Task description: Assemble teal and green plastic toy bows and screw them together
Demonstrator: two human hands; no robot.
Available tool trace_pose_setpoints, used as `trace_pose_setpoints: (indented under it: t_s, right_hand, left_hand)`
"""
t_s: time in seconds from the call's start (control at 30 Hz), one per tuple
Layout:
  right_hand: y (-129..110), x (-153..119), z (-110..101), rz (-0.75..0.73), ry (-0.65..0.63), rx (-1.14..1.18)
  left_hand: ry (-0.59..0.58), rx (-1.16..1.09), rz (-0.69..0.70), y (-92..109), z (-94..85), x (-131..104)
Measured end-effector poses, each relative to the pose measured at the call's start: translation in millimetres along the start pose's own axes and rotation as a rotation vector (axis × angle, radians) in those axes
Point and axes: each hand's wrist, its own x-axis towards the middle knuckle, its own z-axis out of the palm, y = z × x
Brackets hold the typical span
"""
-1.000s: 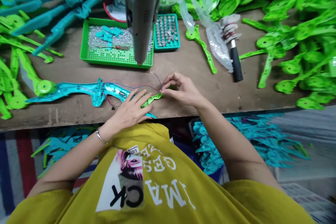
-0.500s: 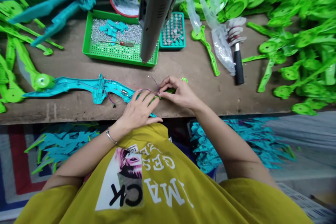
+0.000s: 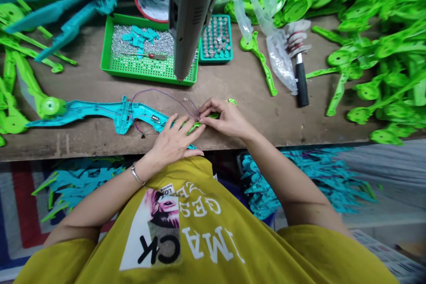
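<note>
Brown worktable (image 3: pixel 226 82), curved turquoise part (image 3: pixel 122 120), thin looping wires (image 3: pixel 156 89)

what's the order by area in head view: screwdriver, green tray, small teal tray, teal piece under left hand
1. Green tray
2. Teal piece, partly hidden
3. Small teal tray
4. Screwdriver

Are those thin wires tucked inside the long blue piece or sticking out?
At least partly out: the thin wires loop past the far edge of the long blue piece and run toward the right hand.

Brown bench (image 3: pixel 229 77): turquoise part (image 3: pixel 108 109), green tray (image 3: pixel 146 75), black-handled tool (image 3: pixel 301 82).
</note>
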Motion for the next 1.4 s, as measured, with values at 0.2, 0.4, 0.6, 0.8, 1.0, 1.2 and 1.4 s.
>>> trace_pose_setpoints:
  t_s: [0.2, 0.4, 0.6, 0.8, 1.0, 1.2, 1.4]
  right_hand:
    - [2.6, 2.2, 2.0, 0.03, 0.011, 0.09]
    - [6.9, 0.3, 3.5, -0.017, 0.043, 0.017]
    - [2.4, 0.1, 1.6, -0.071, 0.022, -0.078]
    - [1.2, 1.5, 0.0, -0.073, 0.023, -0.093]
    - [0.8, -0.2, 1.5, -0.089, 0.053, -0.119]
    - [-6.8, -13.1, 2.8, -0.397, 0.164, -0.572]
    - [-7.6, -17.1, -2.2, -0.37, 0.005, -0.741]
  left_hand:
    - [-0.017, -0.033, -0.007, -0.2, 0.4, -1.0]
    - [-0.034, -0.008, -0.006, 0.1, -0.8, -0.5]
    - [-0.057, -0.02, -0.032, 2.4, -3.9, 2.3]
    - [-0.11, -0.03, -0.052, 3.1, -9.2, 7.2]
    - [-0.102, -0.028, -0.062, 3.5, -11.5, 9.2]
    - [-0.092, -0.049, -0.027, 1.3, -12.6, 7.4]
    - [-0.091, -0.025, -0.002, 1.1, -10.5, 2.6]
